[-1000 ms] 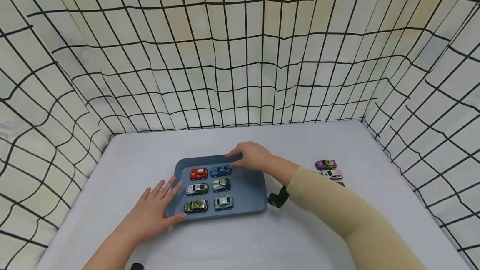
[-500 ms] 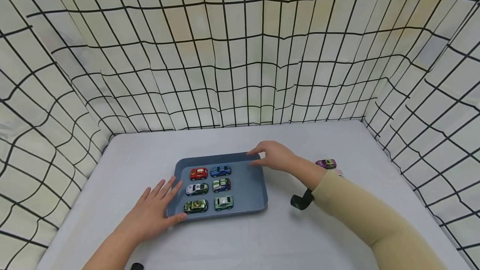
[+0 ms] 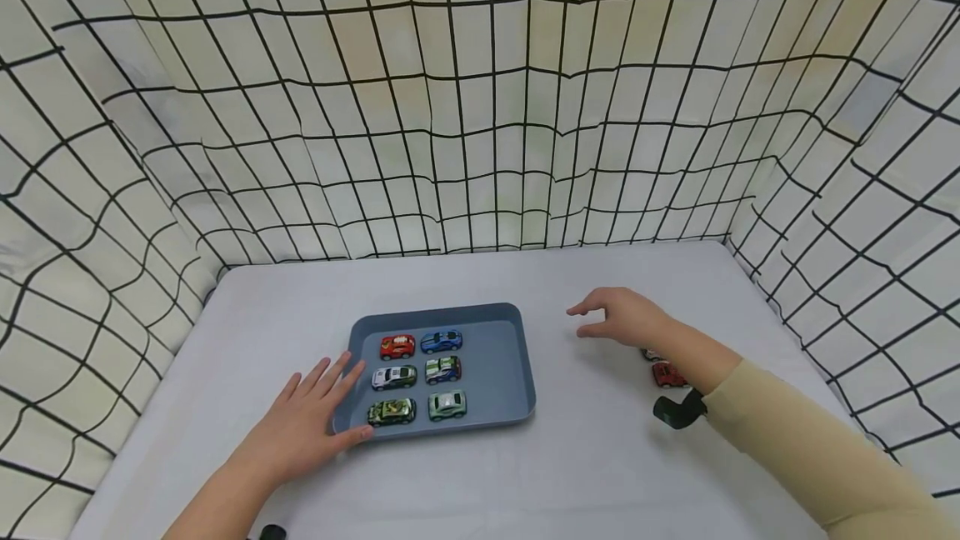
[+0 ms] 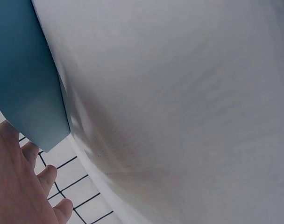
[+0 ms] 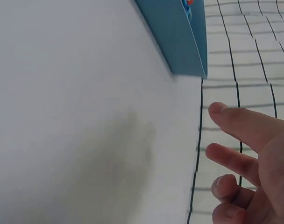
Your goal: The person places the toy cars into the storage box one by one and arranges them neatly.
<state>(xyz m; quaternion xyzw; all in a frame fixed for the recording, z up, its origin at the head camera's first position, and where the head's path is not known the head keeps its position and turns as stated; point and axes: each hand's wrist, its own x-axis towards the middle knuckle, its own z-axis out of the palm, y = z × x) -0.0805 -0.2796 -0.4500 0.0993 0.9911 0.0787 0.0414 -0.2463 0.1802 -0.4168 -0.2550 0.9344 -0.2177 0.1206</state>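
Observation:
A blue-grey tray (image 3: 495,365) lies on the white table with several toy cars in two columns in its left part. A red car (image 3: 397,347) and a blue car (image 3: 442,342) form the far row; a camouflage car (image 3: 392,412) and a pale green car (image 3: 447,405) form the near one. My left hand (image 3: 296,432), fingers spread, rests at the tray's left edge, its thumb by the near left corner. To the right of the tray, above the table, my right hand (image 3: 630,319) holds nothing, thumb and forefinger apart.
Beneath the right forearm, a dark red toy car (image 3: 667,374) and part of another car (image 3: 651,354) show on the table; the arm hides whatever else is there. White cloth walls with black grid lines (image 3: 480,148) enclose the table's back and sides.
My right hand has moved right, from over the tray beside the blue car to past the tray's right edge. The left hand, the tray and its cars have stayed put.

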